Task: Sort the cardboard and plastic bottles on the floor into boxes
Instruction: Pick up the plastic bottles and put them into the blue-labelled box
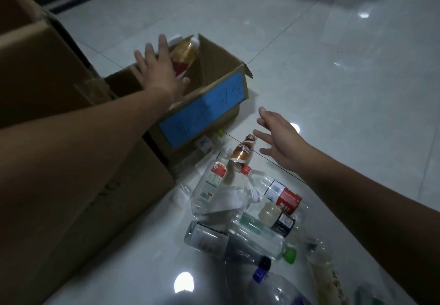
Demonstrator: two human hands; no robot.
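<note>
The sorting is barely begun: one gold-and-red bottle [184, 54] sits in the blue-labelled cardboard box [221, 71], under the spread, empty left hand [158, 71]. The right hand [277, 135], fingers splayed and empty, hovers beside the brown Nescafé bottle [242, 152] (the clear bottle pile [238, 209] remains on the floor).

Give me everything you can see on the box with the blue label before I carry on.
The box is small, brown corrugated cardboard, open-topped with flaps up, and sits on the pale tiled floor. A blue paper label with handwriting covers its near side. Inside lies at least one bottle with a gold and red wrap. The left hand is spread open over the opening, empty. A larger box abuts its left side, and loose bottles lie against its near bottom edge.
</note>
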